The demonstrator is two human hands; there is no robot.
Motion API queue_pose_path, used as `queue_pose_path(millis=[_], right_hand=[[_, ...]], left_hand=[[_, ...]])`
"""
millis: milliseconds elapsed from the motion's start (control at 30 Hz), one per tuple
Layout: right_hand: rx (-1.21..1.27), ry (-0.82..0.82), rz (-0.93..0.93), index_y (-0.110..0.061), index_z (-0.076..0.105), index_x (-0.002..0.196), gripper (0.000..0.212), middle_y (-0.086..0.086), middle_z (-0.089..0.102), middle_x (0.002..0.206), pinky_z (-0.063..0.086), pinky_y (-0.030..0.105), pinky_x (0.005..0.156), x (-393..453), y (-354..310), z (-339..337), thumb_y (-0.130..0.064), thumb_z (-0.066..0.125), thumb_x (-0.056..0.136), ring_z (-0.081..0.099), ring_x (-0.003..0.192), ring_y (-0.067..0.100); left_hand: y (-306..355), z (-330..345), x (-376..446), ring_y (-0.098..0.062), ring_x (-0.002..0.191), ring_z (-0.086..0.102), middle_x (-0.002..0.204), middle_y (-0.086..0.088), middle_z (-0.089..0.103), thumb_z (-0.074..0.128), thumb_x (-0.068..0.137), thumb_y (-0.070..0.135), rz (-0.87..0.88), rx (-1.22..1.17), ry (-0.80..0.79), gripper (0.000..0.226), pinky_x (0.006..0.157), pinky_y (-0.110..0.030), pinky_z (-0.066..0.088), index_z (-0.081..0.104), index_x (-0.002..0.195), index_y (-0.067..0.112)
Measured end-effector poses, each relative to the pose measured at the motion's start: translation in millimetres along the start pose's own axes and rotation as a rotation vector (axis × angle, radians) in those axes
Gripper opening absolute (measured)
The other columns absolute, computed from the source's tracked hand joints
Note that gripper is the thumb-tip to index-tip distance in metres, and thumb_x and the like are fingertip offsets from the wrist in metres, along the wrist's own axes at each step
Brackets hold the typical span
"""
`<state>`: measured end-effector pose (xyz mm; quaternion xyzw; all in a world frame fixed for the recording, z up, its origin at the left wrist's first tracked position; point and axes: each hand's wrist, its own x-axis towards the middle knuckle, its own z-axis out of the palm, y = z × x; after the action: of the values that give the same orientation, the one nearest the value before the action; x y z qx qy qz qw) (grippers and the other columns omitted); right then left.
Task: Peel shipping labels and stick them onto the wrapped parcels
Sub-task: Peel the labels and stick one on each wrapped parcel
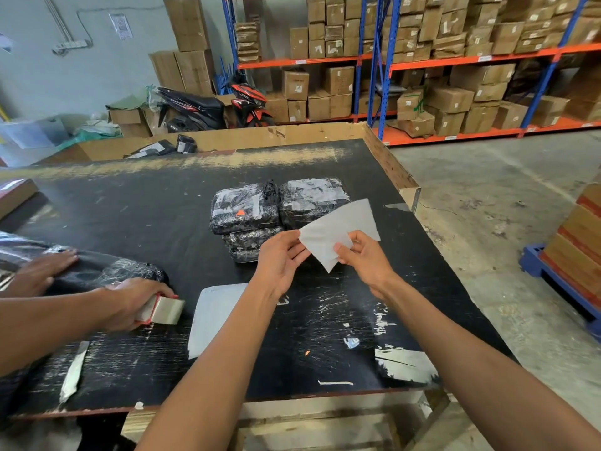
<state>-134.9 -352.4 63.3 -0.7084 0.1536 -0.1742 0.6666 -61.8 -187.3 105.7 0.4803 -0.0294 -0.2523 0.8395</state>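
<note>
A white shipping label sheet (338,227) is held in the air above the black table (136,206), blank side towards me. My left hand (281,255) pinches its left corner. My right hand (362,255) pinches its lower edge with thumb and fingers. Just beyond my hands lie several black wrapped parcels: one on the left with a label and an orange mark (244,206), one on the right (312,198), and others stacked under them (248,244). A further pale sheet (216,315) lies flat on the table under my left forearm.
At the left, another person's hands press a large black parcel (97,268) and hold a tape dispenser (161,309). Tape scraps (403,366) stick to the table's near edge. Shelves of cartons (455,76) and a motorbike (208,105) stand behind. A blue pallet (559,281) with boxes is at right.
</note>
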Motion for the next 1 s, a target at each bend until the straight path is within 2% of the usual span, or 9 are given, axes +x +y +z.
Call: queue_pose_path(millis=[133,233,333,400,467,633,733,900,1000], right_hand=[[0.028,-0.008,0.015,-0.017,0.061,0.105,0.008,0.003,0.071,0.103,0.055,0.029,0.087,-3,8,-12,-0.012,0.062,0.099,0.062,0.091,0.017],[0.048,0.064,0.035,-0.015,0.062,0.111,0.013,0.003,0.07,0.108,0.053,0.02,0.076,-4,14,-17,-0.009,0.058,0.101,0.064,0.093,0.012],[0.048,0.184,0.116,-0.019,0.064,0.103,0.011,0.004,0.071,0.108,0.058,0.03,0.081,-1,29,-26,-0.012,0.055,0.102,0.067,0.096,0.016],[-0.012,0.308,0.191,-0.024,0.066,0.097,0.017,0.006,0.073,0.108,0.058,0.041,0.087,2,42,-33,-0.016,0.052,0.102,0.069,0.099,0.021],[-0.132,0.459,0.27,-0.023,0.069,0.101,0.024,0.009,0.072,0.11,0.055,0.042,0.088,2,49,-40,-0.017,0.046,0.1,0.067,0.102,0.027],[-0.237,0.727,0.4,-0.006,0.068,0.12,0.035,0.02,0.065,0.12,0.049,0.04,0.093,-3,52,-51,-0.009,0.037,0.104,0.058,0.115,0.04],[-0.335,0.578,0.444,-0.01,0.071,0.119,0.038,0.02,0.066,0.124,0.045,0.032,0.087,-11,58,-53,-0.007,0.038,0.102,0.056,0.119,0.038],[-0.464,0.236,0.352,-0.017,0.076,0.113,0.038,0.01,0.072,0.115,0.045,0.027,0.082,-23,52,-19,-0.006,0.045,0.094,0.061,0.099,0.026],[-0.465,0.106,0.321,-0.018,0.075,0.116,0.034,0.009,0.072,0.113,0.047,0.024,0.071,-29,44,6,-0.011,0.051,0.094,0.063,0.095,0.022]], left_hand=[[8,-13,6,-0.026,0.084,0.073,0.092,-0.016,0.074,0.053,0.094,-0.001,-0.001,-0.022,0.075,0.009,0.074,-0.036,0.06,0.06,0.1,0.0],[14,-18,7,-0.021,0.074,0.071,0.081,-0.012,0.073,0.054,0.092,-0.002,0.043,0.025,0.125,0.009,0.073,-0.036,0.059,0.06,0.099,-0.001],[23,-19,5,-0.01,0.046,0.059,0.052,0.001,0.063,0.051,0.092,-0.003,0.123,0.108,0.205,0.01,0.059,-0.032,0.051,0.056,0.086,0.003],[30,-22,3,-0.013,0.048,0.059,0.051,0.0,0.063,0.05,0.091,-0.002,0.168,0.166,0.24,0.01,0.05,-0.03,0.048,0.055,0.085,0.004],[33,-24,2,-0.016,0.053,0.061,0.053,0.0,0.064,0.052,0.09,-0.002,0.191,0.191,0.26,0.007,0.046,-0.029,0.05,0.055,0.086,0.003],[48,-25,0,-0.012,0.044,0.05,0.048,0.004,0.05,0.05,0.093,0.002,0.165,0.038,0.363,0.015,0.051,-0.027,0.047,0.056,0.081,0.008],[59,-32,3,-0.011,0.047,0.044,0.057,0.003,0.043,0.05,0.093,0.001,0.18,-0.079,0.389,0.013,0.044,-0.022,0.046,0.062,0.095,0.005],[51,-10,-4,-0.018,0.064,0.053,0.075,-0.005,0.05,0.051,0.095,0.005,0.118,-0.087,0.317,0.014,0.044,-0.023,0.049,0.054,0.083,0.01],[44,6,-7,-0.014,0.054,0.056,0.065,-0.004,0.051,0.048,0.095,0.002,0.09,-0.088,0.287,0.021,0.04,-0.02,0.047,0.05,0.076,0.011]])
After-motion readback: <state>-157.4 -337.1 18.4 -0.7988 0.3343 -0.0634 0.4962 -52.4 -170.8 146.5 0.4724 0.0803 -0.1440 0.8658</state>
